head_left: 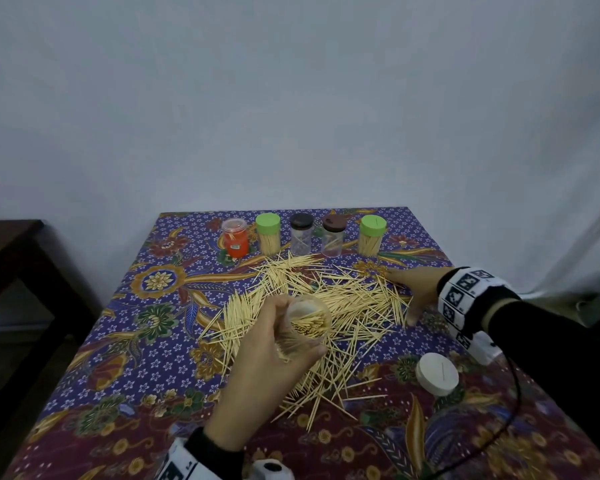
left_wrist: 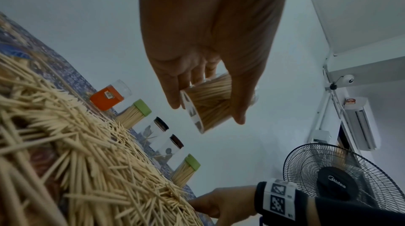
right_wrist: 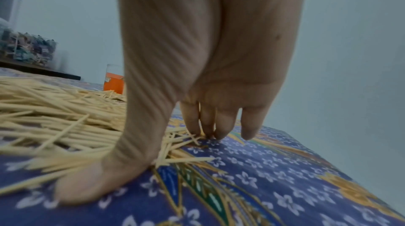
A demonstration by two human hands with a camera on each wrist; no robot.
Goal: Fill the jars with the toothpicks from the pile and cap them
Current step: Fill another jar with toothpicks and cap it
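Pale blue-grey wall backs a worktop (head_left: 125, 344) draped in a purple and maroon floral cloth.

At the centre, the left hand (head_left: 274, 358) is raised over the pile, its fingers and thumb curled round a clear jar (head_left: 307, 327) that is uncapped and tilted, its open mouth toward the camera. The left wrist view shows this jar (left_wrist: 208, 105) packed with toothpicks, gripped between thumb and fingers.

The right hand (head_left: 416, 289) is spread at the right edge of the pile, holding nothing. In the right wrist view the straight fingertips (right_wrist: 210, 132) touch the cloth among loose sticks, and the thumb (right_wrist: 92, 183) presses flat on the cloth at the pile's edge.

Between and beneath the hands lies the toothpick pile (head_left: 326, 299), a wide loose scatter across the middle of the worktop.

Near the right front, apart from the pile, a white cap (head_left: 437, 374) sits on the cloth.

Along the far edge stand five capped jars in a row: an orange jar (head_left: 235, 239) with a clear lid, a green-capped jar (head_left: 268, 239) full of toothpicks, two dark-capped jars (head_left: 301, 239) and (head_left: 333, 239) holding only a few sticks, and a second green-capped jar (head_left: 372, 235), also full.

A dark wooden table (head_left: 11, 258) stands left of the worktop, and the left wrist view catches a black standing fan (left_wrist: 342, 177) by the wall.
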